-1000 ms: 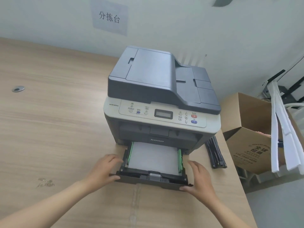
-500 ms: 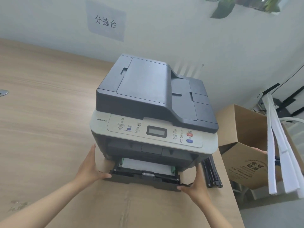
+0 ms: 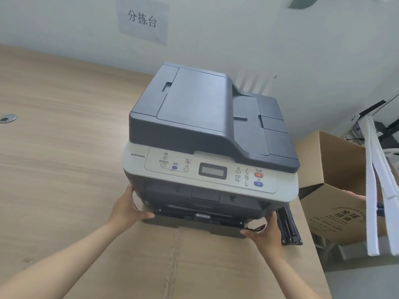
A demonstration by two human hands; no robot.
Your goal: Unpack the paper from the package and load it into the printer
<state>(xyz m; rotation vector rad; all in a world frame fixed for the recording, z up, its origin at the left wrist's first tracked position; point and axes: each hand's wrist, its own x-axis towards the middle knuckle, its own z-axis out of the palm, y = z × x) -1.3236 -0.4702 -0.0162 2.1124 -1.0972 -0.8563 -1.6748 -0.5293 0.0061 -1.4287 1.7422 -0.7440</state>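
A grey and dark-blue printer stands on a flattened cardboard sheet on the wooden table. Its black paper tray sits almost fully inside the base, only the front lip showing; no paper is visible now. My left hand grips the tray's left front corner, thumb along the lip. My right hand holds the tray's right front corner.
An open cardboard box stands right of the table with white foam strips leaning beside it. A black flat part lies beside the printer's right side. A round cable grommet is set in the table at left.
Both hands pushed the tray from well out, with white paper showing, into the printer until only its front lip shows. The camera view moved closer and lower.
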